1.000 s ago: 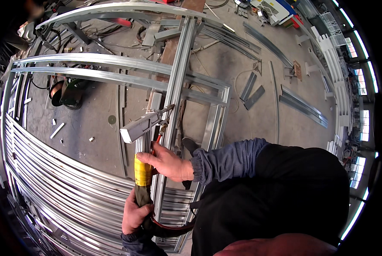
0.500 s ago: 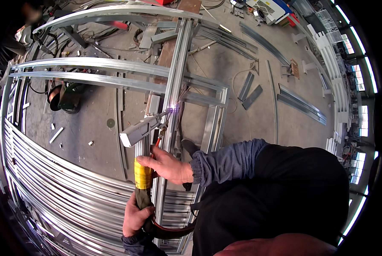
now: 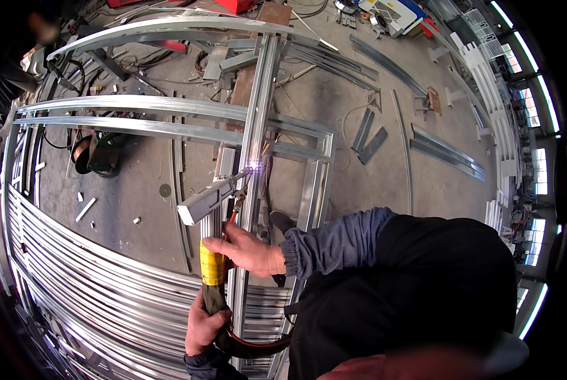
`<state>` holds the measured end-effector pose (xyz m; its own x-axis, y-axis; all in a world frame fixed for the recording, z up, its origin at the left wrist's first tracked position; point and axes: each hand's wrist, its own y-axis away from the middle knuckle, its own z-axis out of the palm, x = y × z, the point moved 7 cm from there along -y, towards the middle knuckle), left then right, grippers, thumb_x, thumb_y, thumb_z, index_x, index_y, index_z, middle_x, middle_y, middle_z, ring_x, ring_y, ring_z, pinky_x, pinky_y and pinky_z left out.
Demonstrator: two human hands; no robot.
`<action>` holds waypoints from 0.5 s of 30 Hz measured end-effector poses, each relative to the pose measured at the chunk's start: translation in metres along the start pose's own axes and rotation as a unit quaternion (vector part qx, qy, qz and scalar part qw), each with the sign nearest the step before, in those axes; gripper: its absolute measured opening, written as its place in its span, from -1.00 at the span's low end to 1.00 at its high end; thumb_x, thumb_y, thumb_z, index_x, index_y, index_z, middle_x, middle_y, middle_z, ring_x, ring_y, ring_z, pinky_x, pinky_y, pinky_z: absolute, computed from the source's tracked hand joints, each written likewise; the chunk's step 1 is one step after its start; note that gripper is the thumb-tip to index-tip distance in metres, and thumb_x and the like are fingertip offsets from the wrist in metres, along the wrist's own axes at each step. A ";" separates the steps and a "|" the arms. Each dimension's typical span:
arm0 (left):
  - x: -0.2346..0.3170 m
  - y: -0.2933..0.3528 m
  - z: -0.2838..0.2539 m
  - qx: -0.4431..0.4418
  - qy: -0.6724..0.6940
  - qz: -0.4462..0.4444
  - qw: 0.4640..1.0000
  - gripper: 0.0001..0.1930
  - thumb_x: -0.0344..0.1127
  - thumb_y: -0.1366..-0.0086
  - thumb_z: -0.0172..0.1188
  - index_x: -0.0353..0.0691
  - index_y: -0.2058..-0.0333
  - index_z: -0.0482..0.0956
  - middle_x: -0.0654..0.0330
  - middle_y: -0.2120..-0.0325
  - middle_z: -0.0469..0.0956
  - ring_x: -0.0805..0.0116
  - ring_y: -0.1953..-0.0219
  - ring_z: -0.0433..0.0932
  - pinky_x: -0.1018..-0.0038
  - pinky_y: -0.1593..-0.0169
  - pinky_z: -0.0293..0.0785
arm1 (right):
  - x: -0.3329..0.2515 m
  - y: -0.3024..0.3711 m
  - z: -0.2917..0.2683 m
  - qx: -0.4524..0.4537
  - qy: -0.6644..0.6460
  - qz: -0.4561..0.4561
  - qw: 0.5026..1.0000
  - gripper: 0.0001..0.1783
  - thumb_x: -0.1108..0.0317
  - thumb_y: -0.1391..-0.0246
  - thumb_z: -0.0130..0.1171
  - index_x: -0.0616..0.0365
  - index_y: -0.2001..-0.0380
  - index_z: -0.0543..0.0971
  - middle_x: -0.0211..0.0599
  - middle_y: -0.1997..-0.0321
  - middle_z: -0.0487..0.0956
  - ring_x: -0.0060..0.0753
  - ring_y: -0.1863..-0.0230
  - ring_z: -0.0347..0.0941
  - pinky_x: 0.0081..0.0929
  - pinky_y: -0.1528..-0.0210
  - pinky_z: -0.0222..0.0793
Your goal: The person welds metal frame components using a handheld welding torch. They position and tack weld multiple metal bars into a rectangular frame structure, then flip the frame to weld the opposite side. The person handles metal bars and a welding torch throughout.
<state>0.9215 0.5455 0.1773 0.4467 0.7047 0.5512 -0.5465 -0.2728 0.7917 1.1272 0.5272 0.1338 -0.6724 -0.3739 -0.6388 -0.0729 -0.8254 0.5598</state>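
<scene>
My right hand is closed around the yellow-taped handle of a handheld welding gun with a grey body. Lower down, my left hand wraps the dark sleeved cable behind that handle. The gun's thin nozzle points up and right, its tip at a long silvery metal rail. A bright violet-white spot glows at that tip. Below the gun, the same rail runs past my right hand's fingers toward my body. Parts of the fingers are hidden behind the handle.
Cross rails meet the long rail at the left. Many parallel bars fill the lower left. A cable reel stands on the floor, with offcuts scattered about. Loose metal strips lie at the right. Someone's dark-clothed arm shows at the far upper left.
The view has shifted slightly, and the frame sits a little lower in it. Both hands keep their grip, and the glow at the nozzle tip persists.
</scene>
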 end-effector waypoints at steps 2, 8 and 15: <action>0.004 0.003 0.004 0.000 0.002 -0.016 1.000 -0.43 -0.60 -0.15 0.37 -0.30 -0.17 0.49 0.26 0.34 0.60 0.42 0.44 0.62 0.46 0.32 0.61 | -0.001 0.001 0.001 -0.004 -0.008 0.001 1.000 -0.30 -0.08 -0.51 0.26 0.19 -0.41 0.35 -0.28 -0.25 0.54 -0.42 -0.29 0.44 -0.27 -0.40 0.37; 0.004 0.006 0.006 0.008 -0.008 -0.015 1.000 -0.43 -0.59 -0.15 0.36 -0.31 -0.17 0.49 0.26 0.37 0.59 0.43 0.46 0.61 0.46 0.34 0.61 | -0.003 0.003 0.002 -0.010 -0.018 -0.003 1.000 -0.32 -0.07 -0.52 0.24 0.18 -0.40 0.36 -0.28 -0.24 0.54 -0.40 -0.28 0.44 -0.27 -0.39 0.38; 0.000 0.008 0.008 0.003 -0.015 0.008 1.000 -0.43 -0.58 -0.14 0.33 -0.35 -0.17 0.47 0.23 0.35 0.61 0.41 0.45 0.63 0.46 0.34 0.62 | 0.007 0.000 -0.001 -0.003 -0.006 -0.004 1.000 -0.33 -0.15 -0.49 0.25 0.15 -0.34 0.43 -0.19 -0.24 0.59 -0.30 -0.30 0.48 -0.19 -0.42 0.36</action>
<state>0.9225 0.5380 0.1860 0.4588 0.6808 0.5710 -0.5499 -0.2872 0.7843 1.1235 0.5241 0.1285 -0.6812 -0.3611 -0.6369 -0.0751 -0.8309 0.5514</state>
